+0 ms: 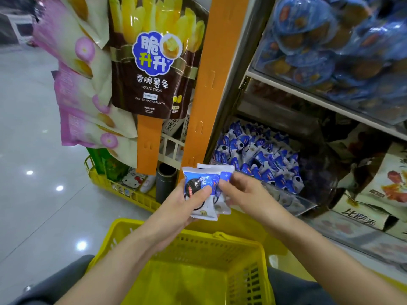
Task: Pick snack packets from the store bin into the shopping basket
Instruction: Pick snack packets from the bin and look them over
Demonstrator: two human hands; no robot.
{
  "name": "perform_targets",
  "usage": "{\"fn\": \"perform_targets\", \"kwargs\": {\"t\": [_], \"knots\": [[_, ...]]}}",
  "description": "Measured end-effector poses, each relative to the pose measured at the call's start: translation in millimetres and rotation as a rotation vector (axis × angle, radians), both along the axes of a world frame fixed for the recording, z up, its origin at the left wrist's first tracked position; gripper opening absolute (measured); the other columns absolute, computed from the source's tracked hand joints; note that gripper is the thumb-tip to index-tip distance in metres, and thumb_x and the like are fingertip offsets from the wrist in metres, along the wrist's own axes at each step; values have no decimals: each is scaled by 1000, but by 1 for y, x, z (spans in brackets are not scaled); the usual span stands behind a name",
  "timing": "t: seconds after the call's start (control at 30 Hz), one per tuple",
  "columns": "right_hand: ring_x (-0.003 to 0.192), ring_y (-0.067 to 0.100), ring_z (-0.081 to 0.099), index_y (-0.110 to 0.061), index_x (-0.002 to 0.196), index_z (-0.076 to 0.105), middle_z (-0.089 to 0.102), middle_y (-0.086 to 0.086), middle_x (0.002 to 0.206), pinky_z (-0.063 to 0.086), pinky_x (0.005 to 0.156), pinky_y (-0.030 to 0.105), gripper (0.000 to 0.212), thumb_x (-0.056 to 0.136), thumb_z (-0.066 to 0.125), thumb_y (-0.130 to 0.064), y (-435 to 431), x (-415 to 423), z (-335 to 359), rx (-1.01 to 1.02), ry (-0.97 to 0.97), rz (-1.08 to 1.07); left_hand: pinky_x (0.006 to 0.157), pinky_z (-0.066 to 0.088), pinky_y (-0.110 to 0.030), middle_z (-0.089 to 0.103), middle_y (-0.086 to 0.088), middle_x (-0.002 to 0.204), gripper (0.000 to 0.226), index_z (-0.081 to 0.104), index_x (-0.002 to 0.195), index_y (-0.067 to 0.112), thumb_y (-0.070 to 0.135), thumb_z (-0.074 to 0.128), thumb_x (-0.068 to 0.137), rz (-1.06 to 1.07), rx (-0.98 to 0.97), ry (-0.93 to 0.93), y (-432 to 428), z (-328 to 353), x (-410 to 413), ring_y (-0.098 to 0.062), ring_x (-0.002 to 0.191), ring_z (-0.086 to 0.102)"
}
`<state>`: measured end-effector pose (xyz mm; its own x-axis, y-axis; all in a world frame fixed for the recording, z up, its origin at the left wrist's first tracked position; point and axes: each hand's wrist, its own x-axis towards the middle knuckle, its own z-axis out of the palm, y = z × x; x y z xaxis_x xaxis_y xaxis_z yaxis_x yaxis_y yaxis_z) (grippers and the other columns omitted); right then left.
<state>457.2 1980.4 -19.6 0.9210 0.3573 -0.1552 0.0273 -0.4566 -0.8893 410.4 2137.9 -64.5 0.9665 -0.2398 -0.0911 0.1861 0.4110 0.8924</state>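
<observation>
Left hand [176, 205] and right hand [240, 190] are gripping snack packets [199, 179] mid-frame.
Likely mid-transfer; next calling for release over shopping basket [220, 238] below.

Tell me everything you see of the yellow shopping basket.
The shopping basket is bright yellow, plastic-looking, with slotted walls and a solid rim. It stands upright in front of the person, below the left hand and right hand, which hold snack packets above its far edge. The floor that shows is bare. What supports it is hidden.
</observation>
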Motion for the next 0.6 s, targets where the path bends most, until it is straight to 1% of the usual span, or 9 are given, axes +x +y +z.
{"fn": "perform_targets", "kwargs": {"t": [0.07,0.13,0.2,0.27,0.33,0.4,0.47,0.53,0.6], "knots": [[59,-2,57,-21,87,64,65,-10,69,49,60,15,9,90,56,-24,-3,-1,0,25,18,7,81,55,-36,67,1,116,50,46,129,29,38,58,81,-37,34,-22,0,1,0,-18,106,64],[55,-4,58,-19,85,65,66,-12,62,46,53,11,10,89,57,-25,-9,3,4,60,-13,-38,75,55,-33,67,1,117,46,48,127,29,36,57,82,-21,15,-26,-1,0,3,-19,106,64],[54,-2,57,-11,83,65,64,-5,59,45,51,10,20,89,58,-29,-19,14,11,67,-70,-146,70,56,-32,69,0,111,43,50,123,26,34,57,81,25,-14,-21,-1,0,6,-22,100,66],[55,3,55,-3,81,59,55,6,56,48,55,17,30,90,57,-32,-29,34,19,85,-151,-296,67,56,-31,70,-4,105,42,53,120,24,34,57,79,66,-27,-5,-1,-1,9,-23,94,68],[53,3,55,-6,78,57,54,0,55,52,55,22,29,91,56,-32,-37,59,24,87,-249,-426,67,56,-31,68,-9,105,41,54,118,24,34,57,78,83,-46,17,-1,-2,11,-25,93,68],[64,12,60,0,90,58,60,6,72,58,67,36,33,91,55,-33,-44,86,24,-15,-309,-500,66,56,-32,67,-12,107,41,56,116,24,33,58,76,87,-74,46,-2,-2,13,-27,93,68],[79,27,63,2,95,56,62,16,86,53,78,51,31,92,55,-29,-46,107,17,-164,-313,-476,65,56,-32,68,-12,107,42,55,116,24,32,58,75,96,-89,65,-2,-1,14,-29,94,68],[81,35,60,0,87,54,59,15,78,51,70,44,22,92,54,-22,-45,120,6,-314,-316,-424,67,58,-34,67,-12,111,38,52,118,23,29,56,80,115,-77,81,-2,-2,15,-30,98,66],[77,30,57,-1,91,55,56,11,75,44,62,33,18,91,55,-19,-41,126,-1,-459,-324,-386,78,57,-38,66,-12,114,31,49,120,21,24,51,89,137,-49,98,-2,-1,17,-31,102,65]]}}
